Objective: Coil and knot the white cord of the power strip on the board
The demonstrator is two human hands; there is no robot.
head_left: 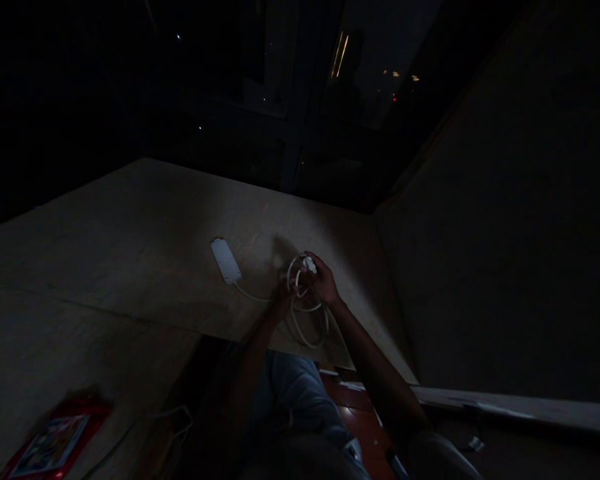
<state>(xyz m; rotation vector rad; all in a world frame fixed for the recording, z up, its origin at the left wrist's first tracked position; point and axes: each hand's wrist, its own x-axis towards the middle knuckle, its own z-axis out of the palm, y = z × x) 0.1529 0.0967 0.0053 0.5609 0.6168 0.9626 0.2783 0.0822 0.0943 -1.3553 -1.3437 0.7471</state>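
Observation:
A white power strip lies flat on a wooden board in a dim room. Its white cable runs right from it and hangs in loops between my hands. My right hand is closed on the white plug end at the top of the loops. My left hand grips the bundled loops just beside it, touching the cable. Both hands hover low over the board's near edge.
A red-framed flat item lies at the lower left, with another thin cord near it. A dark window is behind the board. A wall panel rises at the right. My legs and a reddish floor are below.

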